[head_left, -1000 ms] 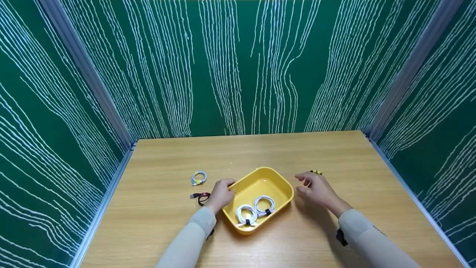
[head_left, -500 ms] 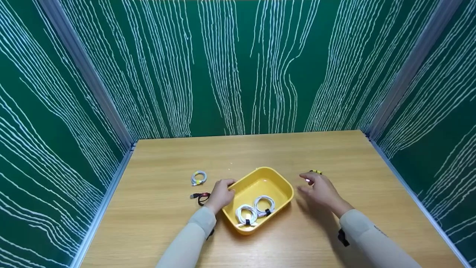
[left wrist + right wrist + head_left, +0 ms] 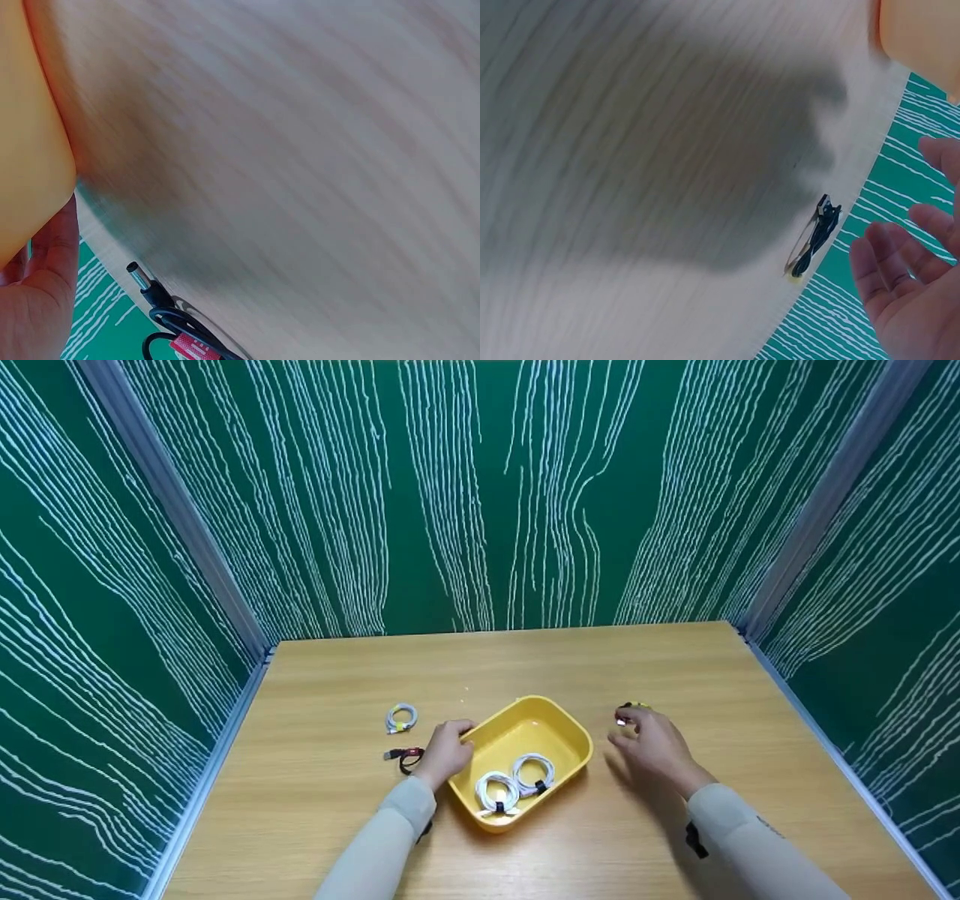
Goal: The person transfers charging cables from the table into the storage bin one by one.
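Note:
My left hand (image 3: 446, 754) grips the left rim of a yellow plastic bin (image 3: 529, 733), thumb over the inside edge. Two coiled white cables (image 3: 497, 774) with black ties lie in its near end. My right hand (image 3: 652, 742) hovers right of the bin, fingers apart and holding nothing. Just beyond its fingertips lies a coiled black cable (image 3: 815, 236) with a yellow tie, partly hidden by the hand in the head view. By my left wrist is a black cable (image 3: 180, 322) with a red tag and a barrel plug.
A coiled light-grey cable (image 3: 400, 727) with a yellow tie lies left of the bin, farther back. The wooden table (image 3: 337, 675) is bounded by green panels (image 3: 435, 510) with white lines at the back and sides.
My right hand has shifted a little to the right, away from the bin, and more of the black cable's end shows past its fingers. The left hand and bin have stayed put.

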